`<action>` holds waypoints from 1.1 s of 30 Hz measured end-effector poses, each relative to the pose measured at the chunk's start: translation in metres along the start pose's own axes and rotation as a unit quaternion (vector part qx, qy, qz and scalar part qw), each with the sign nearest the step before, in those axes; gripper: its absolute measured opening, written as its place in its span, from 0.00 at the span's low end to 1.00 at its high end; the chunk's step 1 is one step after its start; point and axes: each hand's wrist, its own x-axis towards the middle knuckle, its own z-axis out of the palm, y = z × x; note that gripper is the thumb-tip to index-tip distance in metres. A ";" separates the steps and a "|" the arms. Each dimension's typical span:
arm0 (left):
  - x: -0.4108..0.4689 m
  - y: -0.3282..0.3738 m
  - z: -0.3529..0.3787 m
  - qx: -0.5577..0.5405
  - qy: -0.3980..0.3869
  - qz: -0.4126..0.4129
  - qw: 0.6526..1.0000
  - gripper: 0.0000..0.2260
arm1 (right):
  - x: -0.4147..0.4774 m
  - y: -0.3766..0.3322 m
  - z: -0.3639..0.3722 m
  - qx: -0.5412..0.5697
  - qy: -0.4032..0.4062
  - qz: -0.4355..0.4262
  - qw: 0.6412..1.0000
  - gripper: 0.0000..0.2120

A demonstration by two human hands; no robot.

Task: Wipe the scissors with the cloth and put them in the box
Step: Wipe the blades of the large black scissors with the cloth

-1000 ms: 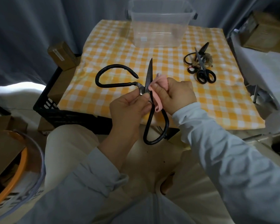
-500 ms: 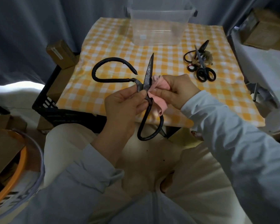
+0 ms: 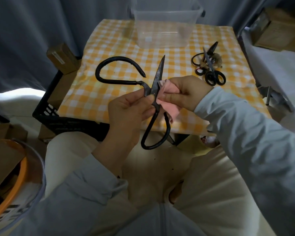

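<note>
Left grip (image 3: 128, 111) is pinching black iron scissors (image 3: 158, 77), blade pointing twelve o'clock; right grip (image 3: 186, 94) is pinching pink cloth (image 3: 170, 109) beside it.

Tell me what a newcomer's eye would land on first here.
The big black scissors, spread wide open at the centre: the left hand pinches them near the pivot and the right hand presses a pink cloth to one blade. Beyond, a clear plastic box stands at the far edge of the yellow checked tablecloth, with smaller scissors heaped on its right side.
</note>
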 end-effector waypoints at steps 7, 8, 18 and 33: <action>0.001 0.001 -0.006 -0.018 0.009 -0.004 1.000 0.08 | -0.012 0.010 -0.008 0.033 -0.043 0.029 0.998 0.10; 0.001 0.001 -0.005 -0.016 0.004 -0.003 1.000 0.08 | -0.011 0.008 -0.007 0.041 -0.038 0.024 0.998 0.11; 0.004 0.002 -0.009 -0.014 0.018 -0.001 1.000 0.09 | -0.014 0.013 -0.010 0.042 -0.065 0.047 0.996 0.02; 0.013 0.011 -0.021 0.009 0.003 0.018 1.000 0.08 | -0.022 0.021 -0.015 0.058 -0.059 0.057 0.995 0.12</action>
